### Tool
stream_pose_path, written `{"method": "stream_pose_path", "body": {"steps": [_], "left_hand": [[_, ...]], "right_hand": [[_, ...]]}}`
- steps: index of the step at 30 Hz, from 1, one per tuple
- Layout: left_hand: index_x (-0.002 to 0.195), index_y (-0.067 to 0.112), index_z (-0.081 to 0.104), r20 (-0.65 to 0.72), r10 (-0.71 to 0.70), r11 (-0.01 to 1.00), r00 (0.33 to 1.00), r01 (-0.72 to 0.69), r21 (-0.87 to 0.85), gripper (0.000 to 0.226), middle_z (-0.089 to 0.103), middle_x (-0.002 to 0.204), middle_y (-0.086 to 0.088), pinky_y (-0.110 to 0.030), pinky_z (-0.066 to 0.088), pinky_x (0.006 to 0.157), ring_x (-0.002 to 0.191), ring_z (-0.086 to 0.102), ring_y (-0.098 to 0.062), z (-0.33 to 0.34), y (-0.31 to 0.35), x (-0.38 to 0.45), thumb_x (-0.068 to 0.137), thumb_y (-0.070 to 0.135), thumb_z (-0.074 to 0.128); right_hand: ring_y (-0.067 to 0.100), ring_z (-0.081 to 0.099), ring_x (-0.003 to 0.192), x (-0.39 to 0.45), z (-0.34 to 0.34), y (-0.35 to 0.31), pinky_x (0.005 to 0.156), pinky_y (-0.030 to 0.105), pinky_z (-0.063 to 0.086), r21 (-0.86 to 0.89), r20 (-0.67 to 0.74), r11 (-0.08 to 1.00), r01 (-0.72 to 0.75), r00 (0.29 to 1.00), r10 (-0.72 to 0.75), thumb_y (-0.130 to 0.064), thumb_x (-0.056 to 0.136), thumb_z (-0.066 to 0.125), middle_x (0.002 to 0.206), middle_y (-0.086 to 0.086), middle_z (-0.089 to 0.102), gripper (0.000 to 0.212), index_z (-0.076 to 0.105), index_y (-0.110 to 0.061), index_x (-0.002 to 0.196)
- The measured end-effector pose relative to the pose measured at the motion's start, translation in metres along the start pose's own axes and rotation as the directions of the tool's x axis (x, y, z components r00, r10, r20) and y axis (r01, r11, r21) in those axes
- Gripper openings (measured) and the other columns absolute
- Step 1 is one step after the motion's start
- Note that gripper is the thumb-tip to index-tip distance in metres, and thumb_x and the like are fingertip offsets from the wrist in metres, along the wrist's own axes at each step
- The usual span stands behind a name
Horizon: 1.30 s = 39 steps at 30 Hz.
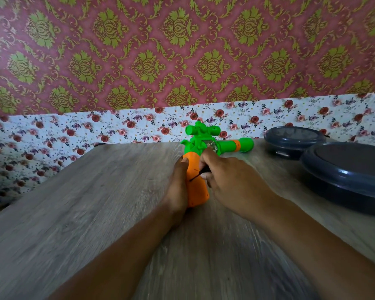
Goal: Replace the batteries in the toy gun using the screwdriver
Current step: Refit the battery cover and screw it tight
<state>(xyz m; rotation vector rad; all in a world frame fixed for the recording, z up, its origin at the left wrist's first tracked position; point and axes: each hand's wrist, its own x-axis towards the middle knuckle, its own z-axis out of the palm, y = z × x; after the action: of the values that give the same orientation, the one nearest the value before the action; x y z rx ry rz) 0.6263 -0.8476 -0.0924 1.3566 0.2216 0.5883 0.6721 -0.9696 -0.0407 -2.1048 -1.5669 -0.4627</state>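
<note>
A green and orange toy gun (206, 146) lies on the wooden table (95, 202), its green barrel pointing right and its orange handle (196, 187) pointing toward me. My left hand (178, 187) grips the left side of the handle. My right hand (230, 182) holds a small black screwdriver (200, 173), whose thin tip touches the orange handle's face. Most of the screwdriver is hidden inside my fingers. No batteries are visible.
Two dark blue round lidded containers stand at the right: a large one (346, 176) near the table's right edge and a smaller one (292, 141) behind it. A wall with floral paper runs along the table's far edge.
</note>
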Motion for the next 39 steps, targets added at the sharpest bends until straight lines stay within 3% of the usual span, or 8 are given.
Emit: {"method": "stream_pose_path", "body": {"steps": [3, 7, 14, 22, 26, 31, 35, 39], "left_hand": [[0.091, 0.016, 0.063, 0.013, -0.018, 1.000, 1.000, 0.017, 0.006, 0.047, 0.073, 0.074, 0.000, -0.023, 0.054, 0.062, 0.067, 0.069, -0.008, -0.001, 0.000, 0.001, 0.100, 0.037, 0.021], [0.109, 0.013, 0.061, -0.019, -0.030, 0.999, 0.999, 0.030, 0.015, 0.048, 0.070, 0.097, -0.012, -0.037, 0.052, 0.080, 0.086, 0.068, -0.019, -0.001, 0.003, 0.001, 0.097, 0.045, 0.028], [0.094, 0.014, 0.066, 0.084, -0.076, 0.995, 0.994, 0.082, -0.062, 0.056, 0.075, 0.084, -0.006, -0.034, 0.054, 0.074, 0.076, 0.071, -0.017, -0.004, 0.001, 0.000, 0.100, 0.041, 0.016], [0.108, 0.012, 0.060, 0.020, -0.001, 1.000, 1.000, 0.001, 0.021, 0.043, 0.069, 0.105, -0.013, -0.038, 0.051, 0.086, 0.092, 0.068, -0.020, -0.001, 0.003, -0.002, 0.099, 0.034, 0.024], [0.098, 0.017, 0.062, 0.042, 0.010, 0.999, 0.999, -0.013, 0.053, 0.042, 0.073, 0.089, -0.004, -0.027, 0.056, 0.071, 0.080, 0.070, -0.012, -0.003, 0.003, -0.003, 0.101, 0.033, 0.023], [0.112, 0.014, 0.060, 0.027, -0.040, 0.998, 0.999, 0.039, 0.048, 0.046, 0.070, 0.087, -0.007, -0.025, 0.056, 0.062, 0.071, 0.068, -0.013, -0.005, 0.004, 0.000, 0.100, 0.038, 0.023], [0.135, 0.014, 0.046, -0.019, -0.032, 0.997, 0.999, 0.033, 0.063, 0.047, 0.065, 0.115, -0.016, -0.034, 0.053, 0.076, 0.093, 0.064, -0.025, -0.005, 0.001, 0.002, 0.100, 0.034, 0.021], [0.123, 0.008, 0.053, -0.032, -0.025, 0.999, 0.999, 0.026, 0.039, 0.045, 0.067, 0.091, -0.009, -0.027, 0.052, 0.064, 0.074, 0.064, -0.017, -0.005, 0.002, 0.002, 0.100, 0.030, 0.021]], "right_hand": [[0.022, 0.053, 0.078, -0.001, -0.002, -0.004, 0.067, 0.038, 0.044, 0.052, 0.029, 0.998, 0.036, 0.999, -0.038, -0.024, 0.092, 0.046, 0.087, -0.003, 0.051, 0.019, 0.035, -0.021, 0.108], [0.018, 0.048, 0.075, -0.002, -0.006, -0.004, 0.068, 0.039, 0.043, 0.093, 0.035, 0.995, 0.045, 0.998, -0.048, -0.022, 0.094, 0.041, 0.086, -0.004, 0.046, 0.010, 0.037, -0.019, 0.103], [0.028, 0.061, 0.086, -0.002, -0.005, -0.006, 0.064, 0.034, 0.042, -0.123, 0.003, 0.990, 0.061, 0.998, -0.061, -0.021, 0.091, 0.046, 0.095, 0.004, 0.064, 0.019, 0.038, -0.023, 0.108], [0.026, 0.056, 0.057, -0.005, -0.004, 0.000, 0.046, 0.037, 0.044, -0.010, -0.154, 0.993, 0.118, 0.981, -0.118, -0.023, 0.083, 0.053, 0.072, -0.001, 0.061, 0.014, 0.040, -0.028, 0.083], [0.019, 0.054, 0.046, -0.005, -0.002, 0.000, 0.042, 0.025, 0.030, -0.162, -0.179, 0.985, 0.065, 0.979, -0.094, -0.038, 0.087, 0.042, 0.059, -0.003, 0.057, 0.021, 0.048, -0.020, 0.078], [0.019, 0.051, 0.065, -0.005, -0.001, 0.006, 0.057, 0.032, 0.035, -0.061, -0.038, 0.997, 0.053, 0.998, -0.055, -0.035, 0.094, 0.039, 0.079, -0.008, 0.047, 0.016, 0.037, -0.022, 0.104], [0.012, 0.041, 0.064, -0.001, -0.001, 0.009, 0.062, 0.035, 0.036, 0.093, 0.060, 0.995, 0.022, 0.998, -0.028, -0.024, 0.096, 0.039, 0.073, -0.010, 0.041, 0.005, 0.035, -0.022, 0.097], [0.024, 0.054, 0.076, -0.001, 0.002, 0.005, 0.067, 0.043, 0.044, 0.139, 0.051, 0.990, 0.016, 0.998, -0.024, -0.024, 0.097, 0.040, 0.086, 0.006, 0.058, 0.006, 0.040, -0.018, 0.099]]}}
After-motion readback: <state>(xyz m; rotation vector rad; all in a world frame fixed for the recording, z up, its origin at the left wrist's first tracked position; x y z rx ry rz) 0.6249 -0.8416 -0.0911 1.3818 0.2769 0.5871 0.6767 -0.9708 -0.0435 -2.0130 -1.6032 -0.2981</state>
